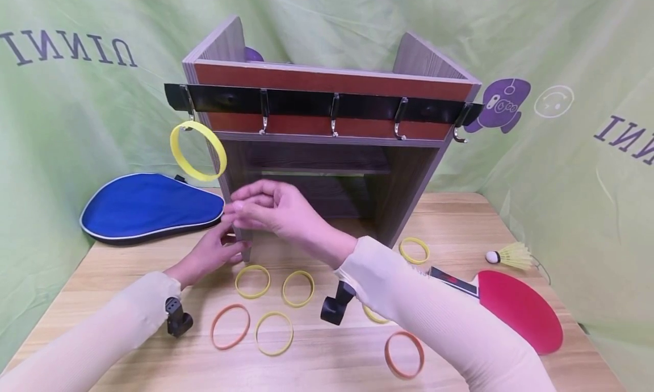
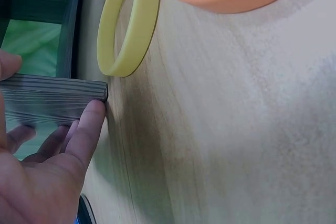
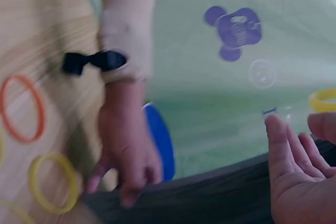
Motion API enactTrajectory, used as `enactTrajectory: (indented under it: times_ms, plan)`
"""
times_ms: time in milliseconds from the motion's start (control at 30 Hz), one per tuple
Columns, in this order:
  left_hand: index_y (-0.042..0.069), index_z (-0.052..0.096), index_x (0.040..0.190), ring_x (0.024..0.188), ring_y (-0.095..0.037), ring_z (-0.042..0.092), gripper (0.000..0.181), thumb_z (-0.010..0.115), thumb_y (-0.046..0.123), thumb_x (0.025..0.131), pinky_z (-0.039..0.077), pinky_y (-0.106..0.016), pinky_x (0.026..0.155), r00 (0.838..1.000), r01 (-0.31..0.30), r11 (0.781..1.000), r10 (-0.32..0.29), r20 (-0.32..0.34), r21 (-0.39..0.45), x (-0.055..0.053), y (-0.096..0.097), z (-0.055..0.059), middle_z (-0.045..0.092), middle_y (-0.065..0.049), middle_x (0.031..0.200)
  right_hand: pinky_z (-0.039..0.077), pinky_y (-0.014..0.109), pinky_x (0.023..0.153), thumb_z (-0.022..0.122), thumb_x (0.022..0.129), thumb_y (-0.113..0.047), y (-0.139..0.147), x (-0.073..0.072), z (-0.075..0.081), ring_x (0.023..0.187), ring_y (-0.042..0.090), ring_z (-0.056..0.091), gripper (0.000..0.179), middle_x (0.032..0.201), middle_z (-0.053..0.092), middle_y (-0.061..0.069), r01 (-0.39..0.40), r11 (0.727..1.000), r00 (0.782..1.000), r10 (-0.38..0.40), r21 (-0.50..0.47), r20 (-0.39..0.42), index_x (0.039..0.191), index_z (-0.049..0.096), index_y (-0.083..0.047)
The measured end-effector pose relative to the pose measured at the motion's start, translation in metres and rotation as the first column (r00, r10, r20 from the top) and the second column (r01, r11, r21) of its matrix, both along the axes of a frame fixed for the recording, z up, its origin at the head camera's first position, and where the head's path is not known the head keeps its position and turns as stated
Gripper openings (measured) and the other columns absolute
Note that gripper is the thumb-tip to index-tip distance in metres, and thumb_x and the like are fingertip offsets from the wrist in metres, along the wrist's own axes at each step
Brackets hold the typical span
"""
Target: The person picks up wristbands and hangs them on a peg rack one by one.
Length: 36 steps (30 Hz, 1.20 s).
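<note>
A yellow silicone wristband (image 1: 176, 147) hangs from the leftmost hook of a black hook rail (image 1: 301, 103), which runs across the front of a grey wooden shelf (image 1: 409, 193). My left hand (image 1: 212, 253) grips the shelf's left side panel near its bottom; in the left wrist view the fingers and thumb lie on both sides of the panel (image 2: 52, 95). Just below the hanging band, my right hand (image 1: 278, 207) is raised, its fingers loosely bent and holding nothing. Several yellow wristbands (image 1: 244, 294) and two orange wristbands (image 1: 214, 330) lie on the table around my forearms.
Left of the shelf lies a blue paddle case (image 1: 148, 207). On the right are a red table tennis paddle (image 1: 516, 309) and a yellow shuttlecock (image 1: 513, 256). Green printed cloth (image 1: 577, 170) surrounds the wooden table (image 1: 460, 227).
</note>
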<state>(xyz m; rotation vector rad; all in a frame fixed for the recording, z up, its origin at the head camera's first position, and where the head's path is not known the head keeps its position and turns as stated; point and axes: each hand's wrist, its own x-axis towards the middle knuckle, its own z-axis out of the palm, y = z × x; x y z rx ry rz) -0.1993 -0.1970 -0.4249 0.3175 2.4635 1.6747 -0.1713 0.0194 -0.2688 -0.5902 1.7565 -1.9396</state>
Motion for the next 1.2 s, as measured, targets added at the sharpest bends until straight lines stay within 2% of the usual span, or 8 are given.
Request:
enactTrajectory:
  times_ms: [133, 200, 367, 533, 733, 900, 1067, 1200]
  plan:
    - [-0.001, 0.040, 0.153, 0.122, -0.039, 0.062, 0.061, 0.066, 0.011, 0.100, 0.062, -0.024, 0.082, 1.000, 0.003, 1.000, -0.004, -0.017, -0.021, -0.001, 0.000, -0.001, 0.055, -0.033, 0.140, 0.063, 0.039, 0.095, 0.064, 0.101, 0.000, 0.008, 0.003, -0.028, 0.109, 0.042, 0.075, 0.027, 0.118, 0.073, 0.032, -0.037, 0.984, 0.995, 0.053, 0.171, -0.084, 0.126, 0.063, 0.009]
    - [-0.002, 0.042, 0.151, 0.122, -0.043, 0.063, 0.058, 0.065, 0.011, 0.099, 0.061, -0.022, 0.081, 0.999, 0.004, 0.999, -0.006, -0.037, -0.035, -0.001, 0.000, -0.001, 0.056, -0.034, 0.138, 0.064, 0.031, 0.090, 0.066, 0.100, -0.001, 0.013, 0.005, -0.043, 0.098, 0.034, 0.077, 0.025, 0.112, 0.074, 0.031, -0.060, 0.962, 0.982, 0.104, 0.265, -0.155, 0.122, 0.065, 0.009]
    - [-0.001, 0.045, 0.149, 0.126, -0.049, 0.061, 0.056, 0.066, 0.012, 0.098, 0.062, -0.024, 0.081, 0.999, -0.009, 0.999, 0.008, -0.040, -0.037, -0.001, 0.000, 0.000, 0.057, -0.035, 0.136, 0.055, 0.012, 0.080, 0.068, 0.096, -0.001, 0.024, 0.012, -0.080, 0.081, -0.003, 0.062, 0.017, 0.102, 0.076, 0.022, -0.086, 0.861, 0.907, 0.276, 0.501, -0.318, 0.110, 0.071, 0.008]
    - [0.002, 0.042, 0.152, 0.122, -0.043, 0.061, 0.060, 0.067, 0.011, 0.098, 0.062, -0.026, 0.080, 1.000, -0.011, 1.000, 0.010, -0.028, -0.027, -0.001, 0.001, 0.002, 0.056, -0.033, 0.133, 0.053, 0.010, 0.080, 0.069, 0.095, -0.002, 0.032, 0.025, -0.105, 0.080, -0.004, 0.059, 0.012, 0.097, 0.077, 0.015, -0.085, 0.767, 0.877, 0.360, 0.636, -0.317, 0.105, 0.073, 0.003]
    - [0.002, 0.042, 0.151, 0.121, -0.040, 0.061, 0.059, 0.067, 0.009, 0.098, 0.064, -0.029, 0.080, 1.000, -0.009, 1.000, 0.009, -0.020, -0.007, -0.001, 0.001, 0.000, 0.056, -0.033, 0.132, 0.052, 0.008, 0.077, 0.070, 0.095, -0.004, 0.035, 0.038, -0.118, 0.078, -0.004, 0.061, 0.006, 0.090, 0.077, 0.005, -0.012, 0.654, 0.825, 0.434, 0.757, -0.362, 0.099, 0.074, -0.003]
    - [0.004, 0.041, 0.153, 0.122, -0.041, 0.061, 0.061, 0.068, 0.012, 0.099, 0.063, -0.028, 0.081, 1.000, -0.006, 1.000, 0.006, -0.020, -0.017, -0.001, 0.000, -0.001, 0.056, -0.031, 0.133, 0.047, 0.007, 0.075, 0.070, 0.095, -0.005, 0.034, 0.041, -0.124, 0.070, -0.006, 0.054, 0.006, 0.080, 0.073, -0.002, 0.054, 0.588, 0.749, 0.511, 0.807, -0.422, 0.097, 0.075, -0.008]
    - [0.004, 0.041, 0.154, 0.122, -0.041, 0.061, 0.062, 0.068, 0.013, 0.098, 0.063, -0.027, 0.081, 1.000, -0.005, 1.000, 0.005, -0.018, -0.020, -0.001, 0.001, -0.001, 0.056, -0.031, 0.135, 0.041, 0.010, 0.073, 0.066, 0.094, -0.004, 0.033, 0.045, -0.129, 0.067, -0.001, 0.048, 0.011, 0.073, 0.061, -0.008, 0.114, 0.549, 0.672, 0.571, 0.828, -0.471, 0.089, 0.071, -0.012]
    - [0.003, 0.042, 0.152, 0.122, -0.041, 0.060, 0.060, 0.068, 0.011, 0.098, 0.063, -0.028, 0.081, 1.000, -0.006, 1.000, 0.006, -0.011, -0.002, -0.001, 0.001, -0.001, 0.056, -0.032, 0.135, 0.037, 0.014, 0.069, 0.064, 0.095, -0.004, 0.033, 0.049, -0.132, 0.070, 0.003, 0.045, 0.019, 0.072, 0.050, -0.009, 0.154, 0.528, 0.638, 0.593, 0.835, -0.492, 0.079, 0.061, -0.014]
